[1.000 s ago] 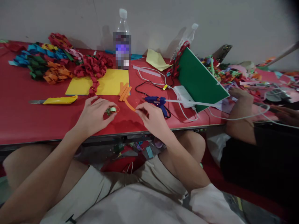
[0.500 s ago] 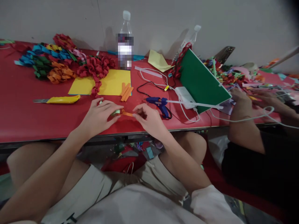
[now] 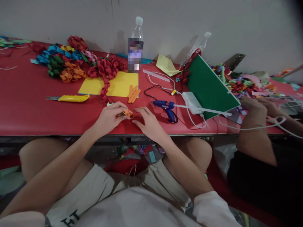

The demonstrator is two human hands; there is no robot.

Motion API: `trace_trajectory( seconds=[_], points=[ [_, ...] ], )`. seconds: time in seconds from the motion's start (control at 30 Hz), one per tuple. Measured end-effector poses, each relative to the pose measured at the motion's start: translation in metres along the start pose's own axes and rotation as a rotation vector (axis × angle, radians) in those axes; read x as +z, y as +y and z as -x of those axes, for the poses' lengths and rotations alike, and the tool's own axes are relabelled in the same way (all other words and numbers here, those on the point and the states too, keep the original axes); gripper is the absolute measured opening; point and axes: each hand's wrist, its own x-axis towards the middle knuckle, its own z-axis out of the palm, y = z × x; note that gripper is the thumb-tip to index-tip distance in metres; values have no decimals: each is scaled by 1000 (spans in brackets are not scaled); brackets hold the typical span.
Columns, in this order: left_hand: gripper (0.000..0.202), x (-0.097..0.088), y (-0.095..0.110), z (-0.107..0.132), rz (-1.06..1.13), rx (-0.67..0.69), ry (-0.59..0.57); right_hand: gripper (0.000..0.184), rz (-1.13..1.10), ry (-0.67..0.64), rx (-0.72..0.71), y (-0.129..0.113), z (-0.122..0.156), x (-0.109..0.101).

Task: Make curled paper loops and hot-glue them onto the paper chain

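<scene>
My left hand (image 3: 109,119) is closed in a pinch at the front of the table, holding the end of a paper chain. At its fingertips sits a curled orange paper strip (image 3: 127,112). Beyond its knuckles, red links of the paper chain (image 3: 105,91) lead back to a red heap. My right hand (image 3: 150,123) is just to the right of the orange strip, thumb and fingers apart, with nothing visible in it. Several loose orange strips (image 3: 133,94) lie on the yellow paper (image 3: 118,83) behind my hands. A blue glue gun (image 3: 167,107) rests to the right.
A yellow utility knife (image 3: 73,98) lies at left, before piled paper chains (image 3: 63,60). A bottle (image 3: 135,47) stands at the back. A green board (image 3: 210,88) leans beside a white power adapter (image 3: 193,102) and cables. Another person's arm (image 3: 252,126) works at the right.
The orange strip, stretched between both hands before, is now curled at my left fingertips. My right hand has let go of its end. The view has shifted slightly left.
</scene>
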Motion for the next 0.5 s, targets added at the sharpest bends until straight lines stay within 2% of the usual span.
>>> trace_trajectory(
  seconds=[0.13,0.27,0.33,0.37,0.43,0.47,0.5],
  points=[
    [23,-2,4,-1,68,-54,18,19,-21,57,-25,4,-3,11],
    [24,2,0,0,68,-56,25,15,-77,135,-30,1,-4,6],
    [31,1,-3,0,24,-73,22,18,-72,151,-29,-2,-3,1],
    [42,-1,-4,0,0,-79,39,20,-60,162,-18,-2,-3,-1],
    [71,-10,-3,-1,-13,-77,170,23,-40,184,14,-3,-3,-5],
    [79,-16,0,-2,14,-78,245,24,-38,191,29,-3,-3,-7],
    [77,-22,3,-4,56,-82,299,24,-43,198,45,-3,-3,-7]
  ],
)
